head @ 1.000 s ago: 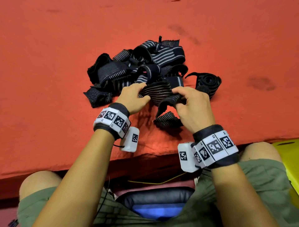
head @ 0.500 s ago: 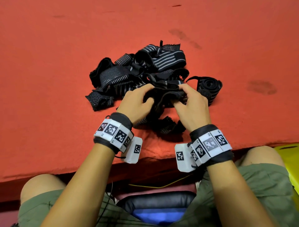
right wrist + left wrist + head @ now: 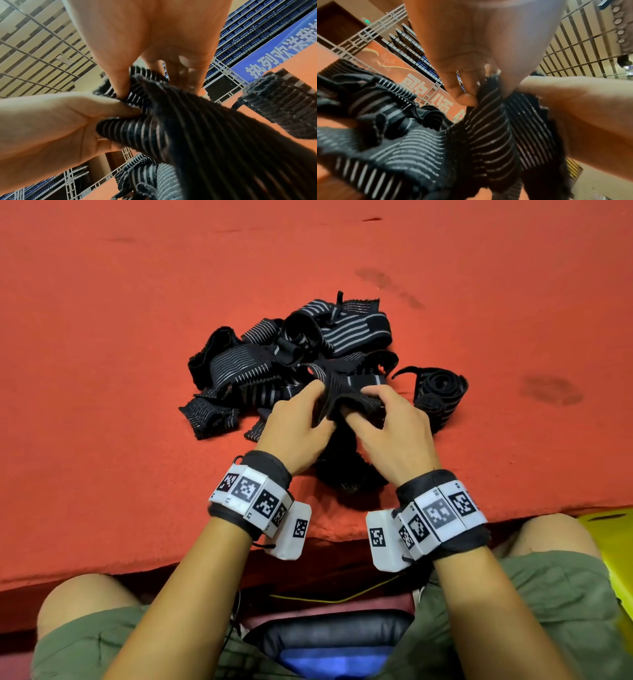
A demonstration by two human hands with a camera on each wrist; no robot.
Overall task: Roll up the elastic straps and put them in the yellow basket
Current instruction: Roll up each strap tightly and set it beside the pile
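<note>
While we pinch the strap [image 3: 349, 392] between our left hand [image 3: 298, 428] and right hand [image 3: 390, 429], just in front of the pile [image 3: 287, 361], its tail could snag there or the coil spring loose. A rolled strap [image 3: 440, 395] lies right of the pile; the basket [image 3: 613, 546] sits low, nearer us.

Black wristbands [image 3: 265, 470] carrying white blocks [image 3: 440, 513] printed with square tag markers; olive-green shorts [image 3: 555, 604], apparently ribbed.
</note>
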